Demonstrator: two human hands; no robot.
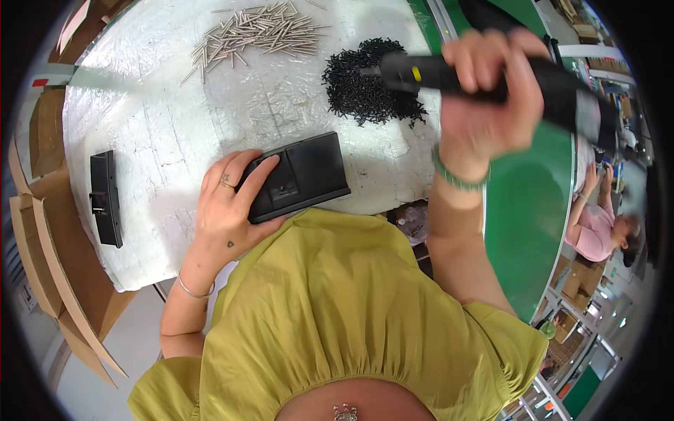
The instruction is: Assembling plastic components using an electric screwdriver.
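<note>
Landmark: the white padded work surface (175,126), viewed from the head camera.

1. Nearest the person, at the near edge of the work surface, lies a flat black rectangular housing (298,177). It rests on the surface, tilted slightly, with its near long edge close to the surface rim.
2. The left hand (228,203) grips the left end of the housing. The thumb lies on the top face; the remaining fingers wrap the near side. The hand is clamped on the housing. A ring and a thin bracelet are visible on this hand and wrist.
3. The right hand (484,91) is raised above the right edge of the work surface. It is clamped around a black powered screwdriver (491,81) held nearly horizontal, tip pointing left.
4. The screwdriver tip sits over a heap of small black screws (361,88) on the far right portion of the surface.
5. At the left edge of the surface lies a second, narrower black part (107,198), well apart from the housing.
6. At the far edge lies a heap of silver metal pins (256,31).
7. Right of the surface runs a green conveyor belt (526,210).
</note>
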